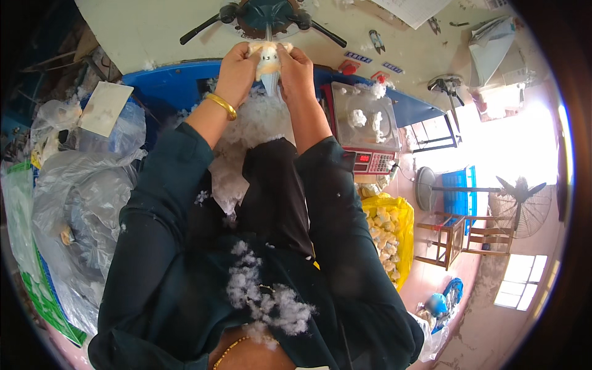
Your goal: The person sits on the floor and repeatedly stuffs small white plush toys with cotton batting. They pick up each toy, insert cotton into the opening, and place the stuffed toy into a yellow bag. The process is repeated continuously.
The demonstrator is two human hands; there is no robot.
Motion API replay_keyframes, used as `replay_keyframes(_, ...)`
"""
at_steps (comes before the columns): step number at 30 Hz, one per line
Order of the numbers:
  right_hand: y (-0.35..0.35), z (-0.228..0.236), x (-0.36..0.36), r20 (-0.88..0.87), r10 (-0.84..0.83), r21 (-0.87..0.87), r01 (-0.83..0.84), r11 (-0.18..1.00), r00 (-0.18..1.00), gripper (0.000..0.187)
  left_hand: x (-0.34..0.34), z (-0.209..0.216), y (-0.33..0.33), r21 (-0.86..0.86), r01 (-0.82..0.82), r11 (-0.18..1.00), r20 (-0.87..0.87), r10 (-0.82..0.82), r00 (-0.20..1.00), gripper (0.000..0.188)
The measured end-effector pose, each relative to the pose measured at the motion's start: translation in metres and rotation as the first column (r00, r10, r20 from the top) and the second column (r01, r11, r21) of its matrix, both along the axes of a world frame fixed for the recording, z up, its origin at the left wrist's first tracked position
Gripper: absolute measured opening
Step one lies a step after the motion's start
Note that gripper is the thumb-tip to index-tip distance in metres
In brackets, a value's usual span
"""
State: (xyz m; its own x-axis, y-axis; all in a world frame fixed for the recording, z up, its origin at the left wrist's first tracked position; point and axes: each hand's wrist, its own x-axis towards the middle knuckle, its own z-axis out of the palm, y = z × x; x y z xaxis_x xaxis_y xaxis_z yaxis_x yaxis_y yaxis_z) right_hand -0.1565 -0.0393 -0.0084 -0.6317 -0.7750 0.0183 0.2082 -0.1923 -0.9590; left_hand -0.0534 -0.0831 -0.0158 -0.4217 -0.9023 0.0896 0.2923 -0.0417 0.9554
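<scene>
Between both hands I hold a small cream and orange plush toy (269,57) with a dark-marked face and a pale blue lower part. My left hand (238,69), with a gold bangle at the wrist, pinches its left side. My right hand (297,72) grips the opposite side. Just beyond the toy, a thin metal nozzle (269,32) points toward it from a round machine opening (266,17) with black handles on either side. White stuffing fluff (262,117) lies heaped below my hands, and more clings to my dark clothing.
At right stands a red digital scale (364,161) with fluff on its clear tray. A yellow bag (401,237) of small plush pieces sits below it. Clear plastic bags (83,203) crowd the left. Nippers (377,41) lie on the table; a fan (521,206) and wooden chair (453,239) stand farther right.
</scene>
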Motion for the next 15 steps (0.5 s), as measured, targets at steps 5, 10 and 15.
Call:
replay_keyframes(5,0.017,-0.001,0.015,-0.072,-0.050,-0.035,0.048,0.998,0.996,0.023,0.014,-0.004,0.015,-0.007,0.003,1.000,0.044,-0.002,0.999,0.015)
replay_keyframes(10,0.013,-0.008,0.006,-0.346,-0.126,-0.001,0.134,0.991,0.930,0.025,0.014,0.011,0.017,-0.112,-0.009,0.994,0.167,0.028,0.986,0.024)
replay_keyframes(15,0.034,-0.008,0.017,-0.339,-0.093,-0.059,0.078,0.995,0.936,0.021,0.039,0.021,0.064,-0.454,0.136,0.881,0.260,-0.015,0.965,0.047)
